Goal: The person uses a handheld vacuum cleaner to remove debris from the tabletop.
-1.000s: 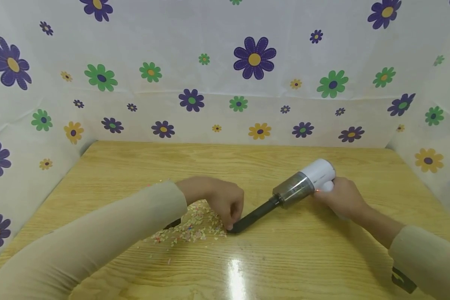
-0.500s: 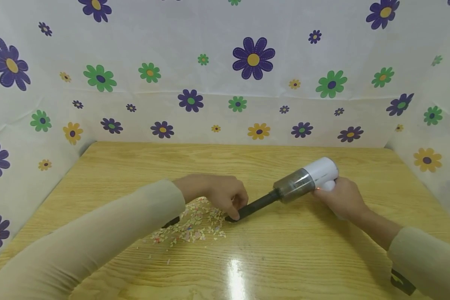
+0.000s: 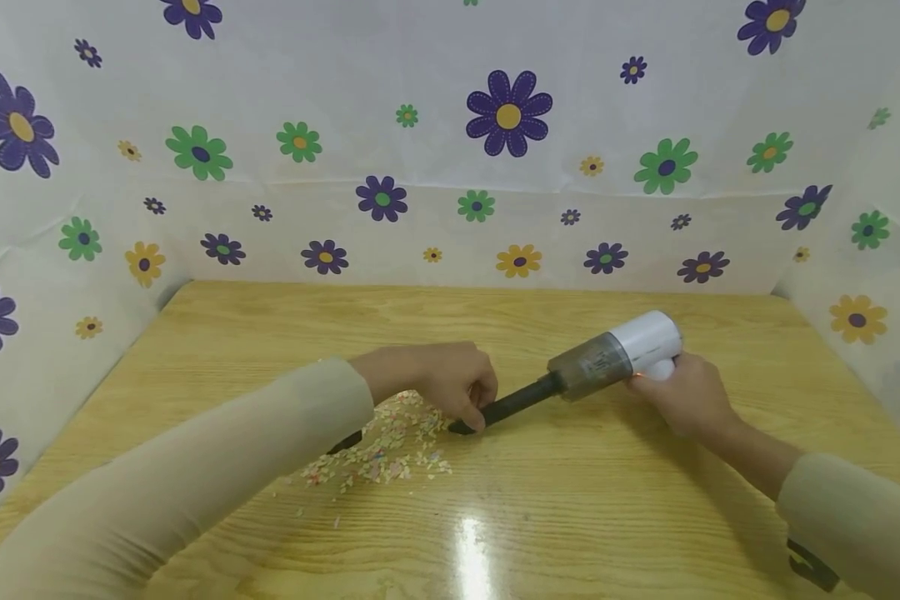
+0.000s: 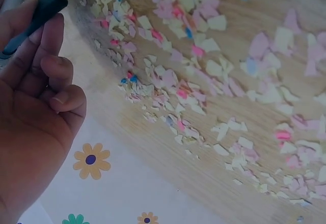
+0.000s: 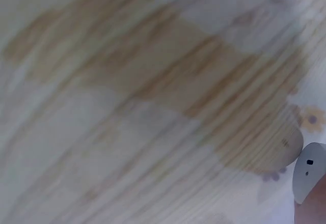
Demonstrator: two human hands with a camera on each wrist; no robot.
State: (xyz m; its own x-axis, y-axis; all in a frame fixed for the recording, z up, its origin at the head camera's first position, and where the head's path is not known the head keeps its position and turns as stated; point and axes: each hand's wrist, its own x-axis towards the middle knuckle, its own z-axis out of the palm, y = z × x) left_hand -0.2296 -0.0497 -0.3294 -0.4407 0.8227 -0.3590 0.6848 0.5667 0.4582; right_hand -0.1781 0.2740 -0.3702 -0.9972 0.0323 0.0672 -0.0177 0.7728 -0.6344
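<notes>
A small handheld vacuum (image 3: 615, 360) with a white body, a smoky clear dust cup and a long black nozzle (image 3: 504, 408) lies slanted over the wooden table (image 3: 570, 517). My right hand (image 3: 682, 396) grips its white handle (image 5: 307, 173). My left hand (image 3: 450, 383) pinches the nozzle tip (image 4: 48, 5) between curled fingers (image 4: 51, 48). The tip sits at the right edge of a pile of pastel paper scraps (image 3: 390, 442), which spread widely across the left wrist view (image 4: 204, 81).
White sheeting printed with purple, green and yellow flowers (image 3: 507, 117) walls the table at the back and both sides. A dark strap end (image 3: 813, 567) shows by my right sleeve. A bright glare spot (image 3: 471, 533) lies on the near tabletop.
The nozzle tip and my left hand have moved up and away from me along the pile's right edge. The vacuum body has tilted flatter and shifted slightly right.
</notes>
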